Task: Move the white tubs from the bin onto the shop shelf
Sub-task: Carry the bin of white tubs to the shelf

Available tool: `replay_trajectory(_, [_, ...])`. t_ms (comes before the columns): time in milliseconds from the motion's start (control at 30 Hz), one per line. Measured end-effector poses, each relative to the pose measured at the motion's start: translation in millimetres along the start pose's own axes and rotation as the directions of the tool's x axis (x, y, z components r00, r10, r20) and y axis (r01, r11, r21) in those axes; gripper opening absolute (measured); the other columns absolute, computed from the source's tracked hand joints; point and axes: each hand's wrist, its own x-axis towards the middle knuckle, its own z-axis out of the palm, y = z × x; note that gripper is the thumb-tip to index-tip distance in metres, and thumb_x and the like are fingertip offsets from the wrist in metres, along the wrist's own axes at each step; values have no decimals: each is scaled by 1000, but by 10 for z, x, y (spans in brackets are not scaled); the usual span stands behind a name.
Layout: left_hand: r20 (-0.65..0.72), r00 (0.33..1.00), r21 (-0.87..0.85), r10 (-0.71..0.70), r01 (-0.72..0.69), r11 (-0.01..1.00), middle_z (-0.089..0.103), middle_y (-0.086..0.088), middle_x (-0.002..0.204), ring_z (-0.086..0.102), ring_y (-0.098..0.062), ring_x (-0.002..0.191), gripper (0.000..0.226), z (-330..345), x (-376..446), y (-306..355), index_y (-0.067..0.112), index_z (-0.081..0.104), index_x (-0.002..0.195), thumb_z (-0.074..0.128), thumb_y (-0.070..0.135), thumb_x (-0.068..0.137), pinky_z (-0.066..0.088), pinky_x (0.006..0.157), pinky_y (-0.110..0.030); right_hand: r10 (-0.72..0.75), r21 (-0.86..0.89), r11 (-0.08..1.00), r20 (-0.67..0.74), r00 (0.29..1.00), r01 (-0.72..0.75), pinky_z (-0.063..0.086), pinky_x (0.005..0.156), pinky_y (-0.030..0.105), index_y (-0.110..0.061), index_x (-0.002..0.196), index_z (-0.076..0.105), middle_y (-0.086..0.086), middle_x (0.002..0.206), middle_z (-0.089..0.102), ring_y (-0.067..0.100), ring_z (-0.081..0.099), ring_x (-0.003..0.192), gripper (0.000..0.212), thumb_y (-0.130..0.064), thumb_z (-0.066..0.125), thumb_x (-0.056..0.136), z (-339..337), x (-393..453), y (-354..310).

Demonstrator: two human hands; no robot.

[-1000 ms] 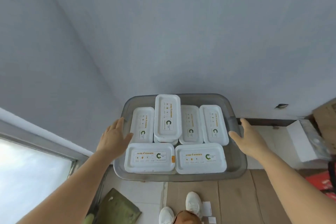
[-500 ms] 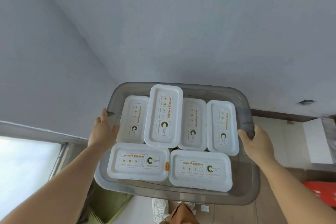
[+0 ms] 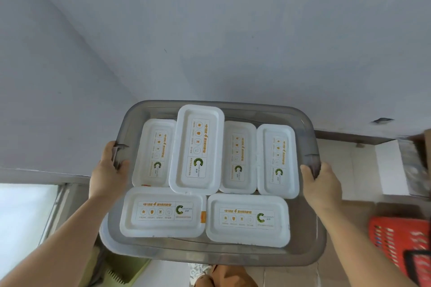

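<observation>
Head view: we see the grey bin [image 3: 217, 256] held up off the floor; our left hand [image 3: 107, 176] grips its left rim handle, thumb over the edge, and our right hand [image 3: 323, 187] curls round the right handle; six white tubs [image 3: 197, 150] lie lids up inside, four lengthwise at the far side, two crosswise nearer us; a red basket [image 3: 396, 237] sits low at right; a pale wall [image 3: 210, 30] rises behind.
</observation>
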Motion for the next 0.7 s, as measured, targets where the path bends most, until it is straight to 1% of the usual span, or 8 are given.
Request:
replay_trajectory(100, [3,1000,-53,-18,18,998,58,-10,75,52,-26,62,49,-14,-12,37,22,37,137,51,12,92,40,54,-31,-1,26,1000,7,1000,1,33,58,33,-1,84,47,3,66,46,24,45,62,28,-27,52,94,-10,14,-12])
replay_trajectory(200, [-22,1000,-98,-16,13,995,60,-7,90,53,-29,73,47,-17,-36,80,21,42,135,52,11,91,42,66,-35,4,71,997,-13,1000,-3,33,58,33,0,81,48,5,66,47,25,45,63,28,-25,55,93,-22,17,-3])
replay_trajectory(267, [-40,999,-119,-13,8,993,61,-6,94,54,-29,78,45,-25,-65,85,22,45,133,54,11,90,43,70,-36,2,101,995,-19,1000,0,33,56,33,0,79,48,5,66,47,24,44,62,28,-23,56,92,-41,0,17])
replay_trajectory(367, [-58,998,-147,-3,-6,989,61,-6,85,52,-26,68,39,-52,-145,77,24,51,124,54,10,88,42,63,-34,-11,137,990,-39,999,16,32,51,30,-3,74,46,3,62,44,18,40,56,27,-21,58,90,-89,-36,54])
replay_trajectory(433, [-68,998,-167,2,-14,986,59,-4,79,50,-25,63,36,-70,-219,64,25,53,121,55,10,88,43,59,-32,-20,173,984,-54,998,29,33,52,31,-2,73,47,3,59,44,19,39,55,26,-18,60,89,-133,-64,86])
replay_trajectory(500, [-73,997,-173,1,-13,985,60,-5,80,51,-26,64,39,-88,-291,51,26,52,124,56,11,89,44,60,-33,-32,200,979,-69,997,45,33,53,31,-4,69,47,2,57,42,19,38,54,27,-17,61,88,-192,-101,116])
replay_trajectory(600, [-74,997,-180,6,-20,983,64,-7,87,55,-28,68,42,-125,-391,81,27,51,127,56,12,89,45,62,-34,-37,213,976,-78,996,53,32,51,28,-10,63,42,1,55,41,16,37,52,31,-15,62,87,-322,-181,157])
replay_trajectory(700, [-66,997,-195,31,-43,980,64,-7,89,57,-30,73,42,-190,-522,178,27,51,127,56,10,89,45,61,-30,-27,197,980,-85,996,43,33,51,25,-8,64,47,4,58,45,17,39,54,28,-14,61,88,-496,-306,224])
